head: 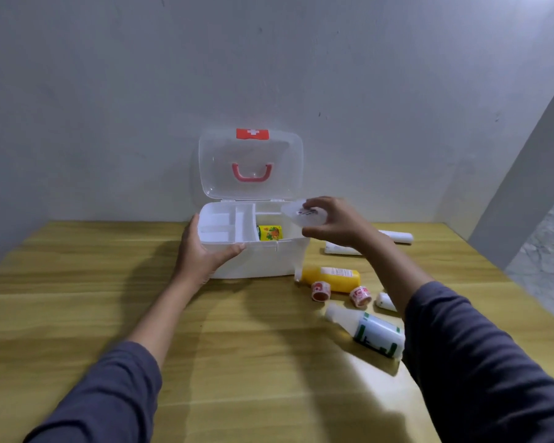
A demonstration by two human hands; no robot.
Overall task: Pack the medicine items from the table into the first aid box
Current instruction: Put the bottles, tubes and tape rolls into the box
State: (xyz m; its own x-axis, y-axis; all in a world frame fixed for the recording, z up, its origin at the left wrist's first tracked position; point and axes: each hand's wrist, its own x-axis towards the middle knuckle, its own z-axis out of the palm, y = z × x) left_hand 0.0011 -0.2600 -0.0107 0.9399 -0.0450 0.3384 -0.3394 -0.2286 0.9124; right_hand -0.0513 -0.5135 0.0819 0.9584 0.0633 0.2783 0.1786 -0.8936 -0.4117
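Note:
The white first aid box (269,260) stands at the back of the wooden table with its clear lid (215,161) raised against the wall. An inner tray (224,225) fills its left half, and a yellow packet (270,233) lies in the open right half. My left hand (202,251) grips the box's front left corner. My right hand (336,223) holds a small translucent white container (304,215) over the box's right rear corner. On the table to the right lie a yellow bottle (331,278), two red-and-white tape rolls (321,290) (360,295) and a white bottle with green print (370,330).
White tubes or rolls (397,236) lie behind my right wrist, near the wall. A small white item (385,300) shows beside my right forearm. The table's right edge (493,266) runs close to the items. The wall stands directly behind the box.

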